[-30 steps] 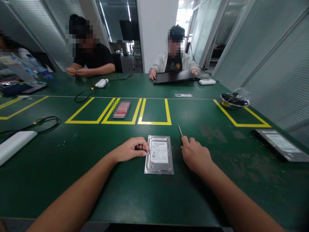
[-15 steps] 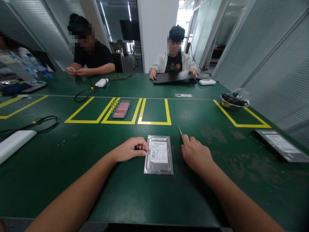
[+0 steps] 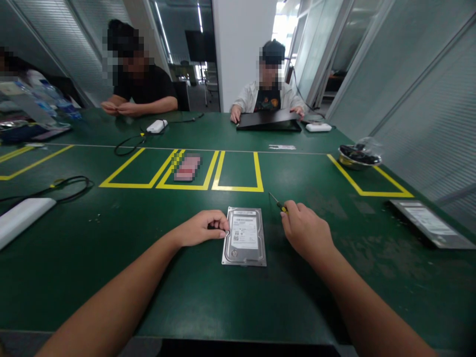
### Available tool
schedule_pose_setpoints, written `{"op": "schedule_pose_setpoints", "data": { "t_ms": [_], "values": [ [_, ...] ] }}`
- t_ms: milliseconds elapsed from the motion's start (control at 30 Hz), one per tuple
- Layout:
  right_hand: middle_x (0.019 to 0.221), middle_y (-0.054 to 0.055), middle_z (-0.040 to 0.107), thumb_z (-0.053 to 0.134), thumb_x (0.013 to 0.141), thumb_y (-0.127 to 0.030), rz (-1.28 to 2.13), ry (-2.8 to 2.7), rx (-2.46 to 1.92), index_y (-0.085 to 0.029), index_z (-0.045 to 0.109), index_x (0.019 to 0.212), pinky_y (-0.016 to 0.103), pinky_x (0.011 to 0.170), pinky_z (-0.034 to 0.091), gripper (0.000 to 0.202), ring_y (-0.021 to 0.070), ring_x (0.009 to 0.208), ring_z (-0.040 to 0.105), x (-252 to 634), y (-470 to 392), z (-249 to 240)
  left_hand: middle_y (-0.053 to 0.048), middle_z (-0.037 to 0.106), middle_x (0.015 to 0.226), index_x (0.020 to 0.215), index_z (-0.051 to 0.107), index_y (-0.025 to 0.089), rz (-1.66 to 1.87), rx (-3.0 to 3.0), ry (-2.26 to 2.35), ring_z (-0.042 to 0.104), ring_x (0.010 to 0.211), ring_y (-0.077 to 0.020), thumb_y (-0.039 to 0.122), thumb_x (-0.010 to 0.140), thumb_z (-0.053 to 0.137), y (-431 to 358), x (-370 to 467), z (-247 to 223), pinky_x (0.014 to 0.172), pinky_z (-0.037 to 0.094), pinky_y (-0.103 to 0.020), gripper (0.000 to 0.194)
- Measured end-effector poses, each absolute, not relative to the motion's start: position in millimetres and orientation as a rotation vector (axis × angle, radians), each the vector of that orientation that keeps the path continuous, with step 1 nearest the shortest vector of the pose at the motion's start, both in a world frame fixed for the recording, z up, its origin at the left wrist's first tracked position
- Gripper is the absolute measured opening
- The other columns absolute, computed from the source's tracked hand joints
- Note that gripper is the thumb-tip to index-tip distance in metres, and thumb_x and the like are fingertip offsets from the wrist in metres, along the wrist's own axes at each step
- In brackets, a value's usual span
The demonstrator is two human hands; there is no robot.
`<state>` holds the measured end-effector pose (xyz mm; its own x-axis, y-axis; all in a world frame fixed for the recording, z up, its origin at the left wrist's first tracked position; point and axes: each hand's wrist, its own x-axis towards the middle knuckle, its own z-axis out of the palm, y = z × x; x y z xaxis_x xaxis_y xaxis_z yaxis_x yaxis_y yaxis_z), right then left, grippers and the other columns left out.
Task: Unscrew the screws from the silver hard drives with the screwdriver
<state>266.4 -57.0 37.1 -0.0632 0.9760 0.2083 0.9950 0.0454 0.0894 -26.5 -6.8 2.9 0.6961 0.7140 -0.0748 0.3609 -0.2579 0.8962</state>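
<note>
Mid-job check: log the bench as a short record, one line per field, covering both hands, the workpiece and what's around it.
Left hand: fingertips at left edge of silver rectangular metal hard drive
Right hand: holding thin-shafted screwdriver with black-and-yellow handle; tip clear of drive
Drive: flat, printed side up, on green table
Far right: second silver rectangular hard drive; beyond it, round shiny bowl
Opposite: co-worker's hands on black flat panel

I look from a camera on my head, above and on the near side of the hard drive [image 3: 244, 237], facing forward and down. The view sits fairly close to it, yet reaches well beyond, past the worktop's [image 3: 186, 292] far edge.
</note>
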Motion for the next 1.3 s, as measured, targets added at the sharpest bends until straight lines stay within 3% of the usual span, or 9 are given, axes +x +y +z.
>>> {"op": "schedule_pose_setpoints", "data": {
  "t_ms": [533,800,1000,1133,1300],
  "values": [
    [0.087,0.004,0.062,0.044,0.099,-0.032,-0.457,-2.114,-1.991,-0.02,0.054,0.1,0.029,0.055,0.028,0.015,0.0214,0.077,0.062,268.1,-61.1,39.4,-0.003,0.062,0.09,0.094,0.065,0.014,0.434,1.869,0.847,0.055,0.079,-0.0134,0.028,0.084,0.068,-8.1,-26.1,2.5,0.073,0.043,-0.027,0.017],
    [0.087,0.005,0.064,0.048,0.097,-0.034,-0.455,-2.009,-1.914,-0.018,0.058,0.098,0.028,0.058,0.034,0.018,0.0208,0.076,0.062,275.7,-57.8,43.2,-0.003,0.063,0.089,0.094,0.065,0.014,0.433,1.888,0.851,0.055,0.079,-0.0137,0.028,0.084,0.068,-9.0,-25.9,1.9,0.072,0.044,-0.027,0.017],
    [0.081,0.004,0.065,0.061,0.091,-0.037,-0.331,-1.88,-1.657,-0.015,0.061,0.097,0.028,0.062,0.041,0.022,0.0177,0.07,0.062,284.8,-52.1,50.1,-0.003,0.063,0.088,0.094,0.064,0.014,0.434,1.871,0.85,0.056,0.078,-0.0136,0.028,0.083,0.068,-10.0,-25.8,1.5,0.071,0.044,-0.027,0.019],
    [0.069,-0.001,0.062,0.073,0.082,-0.037,-0.208,-1.733,-1.478,-0.015,0.064,0.093,0.025,0.058,0.042,0.026,0.012,0.058,0.057,283.2,-55.3,65.0,-0.003,0.063,0.088,0.093,0.064,0.013,0.439,1.854,0.844,0.056,0.078,-0.0135,0.028,0.083,0.069,-10.8,-26.1,2.1,0.072,0.045,-0.027,0.019],
    [0.068,-0.003,0.062,0.076,0.078,-0.034,0.072,-1.557,-1.284,-0.017,0.065,0.092,0.022,0.053,0.045,0.025,0.0098,0.056,0.055,271.0,-62.0,95.4,-0.003,0.064,0.089,0.094,0.064,0.013,0.443,1.83,0.843,0.057,0.079,-0.0136,0.028,0.082,0.07,-10.1,-26.4,1.8,0.073,0.045,-0.027,0.02]
  ]
}}
